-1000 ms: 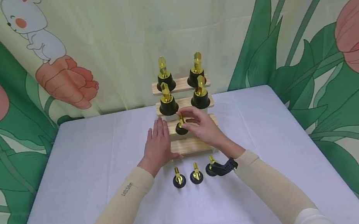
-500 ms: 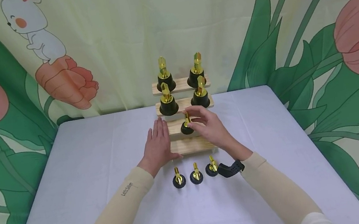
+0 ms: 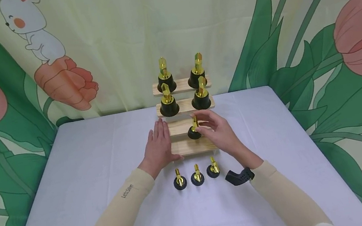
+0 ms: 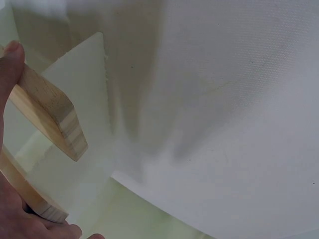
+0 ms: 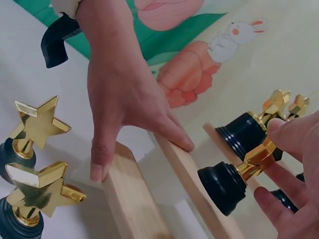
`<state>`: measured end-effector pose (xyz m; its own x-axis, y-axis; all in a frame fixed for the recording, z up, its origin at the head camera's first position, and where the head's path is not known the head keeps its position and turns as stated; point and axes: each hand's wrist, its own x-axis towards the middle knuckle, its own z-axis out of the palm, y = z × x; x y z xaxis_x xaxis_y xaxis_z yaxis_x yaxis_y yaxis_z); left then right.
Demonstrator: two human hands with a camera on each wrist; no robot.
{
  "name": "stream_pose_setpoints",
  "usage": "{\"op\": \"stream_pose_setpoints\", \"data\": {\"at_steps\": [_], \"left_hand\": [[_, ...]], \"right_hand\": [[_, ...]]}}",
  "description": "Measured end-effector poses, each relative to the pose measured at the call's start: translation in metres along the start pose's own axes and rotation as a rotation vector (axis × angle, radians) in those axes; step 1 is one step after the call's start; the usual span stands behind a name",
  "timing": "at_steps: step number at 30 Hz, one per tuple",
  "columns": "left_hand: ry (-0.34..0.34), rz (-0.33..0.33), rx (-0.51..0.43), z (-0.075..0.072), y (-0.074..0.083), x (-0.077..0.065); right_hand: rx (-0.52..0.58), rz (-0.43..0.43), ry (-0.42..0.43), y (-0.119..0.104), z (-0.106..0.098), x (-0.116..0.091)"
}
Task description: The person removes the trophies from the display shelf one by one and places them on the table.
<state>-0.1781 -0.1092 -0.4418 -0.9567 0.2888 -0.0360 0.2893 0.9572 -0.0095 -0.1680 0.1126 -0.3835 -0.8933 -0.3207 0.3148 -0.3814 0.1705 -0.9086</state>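
My right hand (image 3: 219,130) pinches a small star trophy (image 3: 194,132) by its gold star. The trophy's black base overlaps the front edge of the rack's third step from the top, tilted in the right wrist view (image 5: 222,189). Flat along the left side of the stepped wooden rack (image 3: 190,147) lies my left hand (image 3: 158,148), fingers straight and thumb at the lowest step. In the right wrist view the left hand's fingertips (image 5: 185,143) touch the ends of the boards. Three more star trophies (image 3: 197,177) stand in a row on the table before the rack.
Two larger star trophies (image 3: 169,107) stand on the second step and two more (image 3: 198,74) on the top step. A white cloth (image 3: 105,172) covers the table. Behind it hangs a curtain (image 3: 114,52) printed with tulips and a rabbit.
My right hand has moved right and toward me with the pinched trophy, from above the third step to its front edge. The left hand stays at the rack's side.
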Motion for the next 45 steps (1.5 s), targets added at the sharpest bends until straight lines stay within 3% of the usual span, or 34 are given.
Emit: {"op": "stream_pose_setpoints", "data": {"at_steps": [10,17,24,45], "left_hand": [[0.008,0.001,-0.012,-0.002,-0.001,-0.001],[-0.011,-0.003,-0.013,-0.002,-0.001,-0.001],[-0.002,0.001,-0.015,-0.001,-0.001,-0.001],[0.009,0.009,0.001,-0.002,0.000,-0.001]], "right_hand": [[-0.008,-0.016,0.037,0.004,-0.010,-0.021],[-0.026,-0.004,0.062,0.031,-0.016,-0.031],[-0.057,-0.010,0.090,0.037,-0.021,-0.045],[-0.071,0.087,0.171,0.052,-0.032,-0.083]]}}
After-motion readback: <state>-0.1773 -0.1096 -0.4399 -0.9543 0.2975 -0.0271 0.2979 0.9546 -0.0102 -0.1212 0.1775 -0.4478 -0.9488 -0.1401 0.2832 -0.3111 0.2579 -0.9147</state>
